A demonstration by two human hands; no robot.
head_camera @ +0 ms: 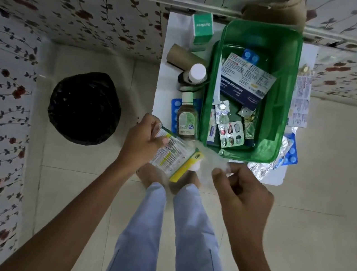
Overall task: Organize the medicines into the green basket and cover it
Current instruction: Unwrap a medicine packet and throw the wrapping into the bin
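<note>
The green basket (288,88) stands on a small white table (164,99) and holds a blue dressings box (240,91), leaflets and several blister strips (230,132). My left hand (142,143) grips a yellow-and-green medicine box (175,158) wrapped in a thin clear plastic bag (206,161), just in front of the basket's near-left corner. My right hand (241,192) pinches the other end of that bag. Left of the basket lie a brown liquid bottle (186,117), a white-capped bottle (197,73), a teal box (202,28) and a blue blister strip (175,108).
A black-lined bin (84,107) sits on the tiled floor to the left of the table. A cardboard tube (181,57) lies beside the bottles. Foil and blue strips (286,154) and printed papers (300,102) lie right of the basket. Brown cardboard (278,9) leans behind it. Floral walls surround.
</note>
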